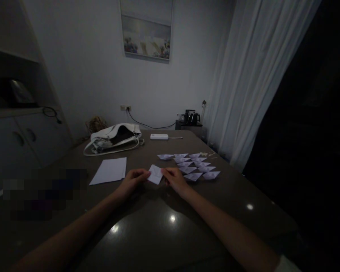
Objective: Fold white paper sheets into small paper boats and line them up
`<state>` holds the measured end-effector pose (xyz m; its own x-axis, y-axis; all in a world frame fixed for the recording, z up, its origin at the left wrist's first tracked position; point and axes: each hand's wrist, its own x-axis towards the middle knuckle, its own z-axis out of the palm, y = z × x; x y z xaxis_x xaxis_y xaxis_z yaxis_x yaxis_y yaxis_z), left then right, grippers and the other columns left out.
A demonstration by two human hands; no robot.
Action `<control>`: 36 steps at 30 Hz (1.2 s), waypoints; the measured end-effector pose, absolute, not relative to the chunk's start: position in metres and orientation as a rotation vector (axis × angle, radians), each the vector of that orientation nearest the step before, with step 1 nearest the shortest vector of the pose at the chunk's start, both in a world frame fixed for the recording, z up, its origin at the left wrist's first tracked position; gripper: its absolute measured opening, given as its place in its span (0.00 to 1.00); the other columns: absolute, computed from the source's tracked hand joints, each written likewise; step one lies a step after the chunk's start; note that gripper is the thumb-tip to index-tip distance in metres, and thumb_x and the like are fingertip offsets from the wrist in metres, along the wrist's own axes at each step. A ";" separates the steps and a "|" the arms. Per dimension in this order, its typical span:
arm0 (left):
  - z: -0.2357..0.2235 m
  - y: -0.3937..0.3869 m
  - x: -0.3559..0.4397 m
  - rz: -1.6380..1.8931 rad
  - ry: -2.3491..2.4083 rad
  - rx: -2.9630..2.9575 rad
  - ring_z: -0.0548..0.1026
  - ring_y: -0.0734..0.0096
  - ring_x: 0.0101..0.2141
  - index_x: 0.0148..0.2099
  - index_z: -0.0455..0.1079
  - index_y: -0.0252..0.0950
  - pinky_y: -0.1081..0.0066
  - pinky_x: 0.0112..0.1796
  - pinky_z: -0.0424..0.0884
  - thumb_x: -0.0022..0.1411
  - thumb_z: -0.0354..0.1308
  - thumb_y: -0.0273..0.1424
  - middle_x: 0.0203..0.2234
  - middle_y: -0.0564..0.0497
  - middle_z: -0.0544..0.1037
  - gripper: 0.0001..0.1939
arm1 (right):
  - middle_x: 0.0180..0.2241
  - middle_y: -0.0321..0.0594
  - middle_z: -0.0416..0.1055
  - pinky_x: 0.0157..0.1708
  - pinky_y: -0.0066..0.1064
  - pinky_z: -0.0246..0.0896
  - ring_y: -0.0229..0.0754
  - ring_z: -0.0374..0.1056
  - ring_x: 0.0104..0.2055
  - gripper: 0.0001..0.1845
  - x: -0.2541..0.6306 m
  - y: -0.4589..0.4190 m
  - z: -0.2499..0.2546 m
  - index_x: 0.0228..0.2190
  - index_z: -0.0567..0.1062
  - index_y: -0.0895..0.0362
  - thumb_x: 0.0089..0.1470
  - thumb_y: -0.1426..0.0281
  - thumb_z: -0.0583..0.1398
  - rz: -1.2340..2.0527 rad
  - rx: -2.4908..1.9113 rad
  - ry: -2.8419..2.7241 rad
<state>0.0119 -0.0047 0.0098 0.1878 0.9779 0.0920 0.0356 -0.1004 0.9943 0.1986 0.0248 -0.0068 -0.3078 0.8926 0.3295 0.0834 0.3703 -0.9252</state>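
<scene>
A small folded piece of white paper (155,175), roughly diamond-shaped, is held above the dark table between my two hands. My left hand (134,181) pinches its left corner between thumb and fingers. At the right corner, my right hand (175,180) grips it the same way, its other fingers curled underneath. Just beyond and to the right of that hand, several folded paper boats (193,176) stand in rows. A stack of white paper sheets (109,171) lies flat to the left, beyond my left hand.
A white handbag (116,132) with its strap lies at the table's far left. Near the far edge is a white power bank (159,136) with a short cable. The table (147,234) has a glossy surface. A kettle (194,118) stands behind, beside a white curtain (240,75).
</scene>
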 end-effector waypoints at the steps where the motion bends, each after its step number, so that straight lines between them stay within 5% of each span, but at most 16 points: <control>1: 0.010 -0.004 0.012 1.111 1.072 1.409 0.67 0.74 0.22 0.27 0.70 0.32 0.76 0.23 0.60 0.47 0.64 0.46 0.20 0.54 0.72 0.20 | 0.15 0.31 0.60 0.14 0.23 0.45 0.30 0.52 0.14 0.24 0.199 0.024 -0.007 0.23 0.72 0.61 0.52 0.52 0.55 1.086 -0.874 -1.664; 6: 0.010 -0.002 0.012 1.078 1.094 1.543 0.65 0.74 0.21 0.26 0.68 0.32 0.76 0.23 0.59 0.50 0.60 0.47 0.18 0.56 0.68 0.20 | 0.17 0.33 0.64 0.15 0.22 0.46 0.30 0.55 0.15 0.24 0.199 0.020 -0.007 0.26 0.73 0.62 0.50 0.51 0.57 1.222 -0.858 -1.731; 12: 0.007 -0.003 0.012 1.216 1.061 1.809 0.71 0.68 0.32 0.41 0.63 0.36 0.73 0.31 0.67 0.53 0.61 0.41 0.33 0.52 0.72 0.18 | 0.16 0.31 0.63 0.15 0.21 0.48 0.30 0.57 0.16 0.19 0.199 0.023 -0.010 0.29 0.73 0.62 0.47 0.56 0.61 1.227 -0.885 -1.751; 36: 0.013 -0.010 0.010 0.978 1.060 2.414 0.71 0.65 0.38 0.42 0.70 0.37 0.71 0.35 0.66 0.58 0.58 0.37 0.39 0.47 0.71 0.12 | 0.19 0.30 0.65 0.14 0.20 0.48 0.29 0.58 0.16 0.10 0.199 0.019 -0.005 0.32 0.71 0.61 0.48 0.68 0.60 1.413 -0.912 -1.653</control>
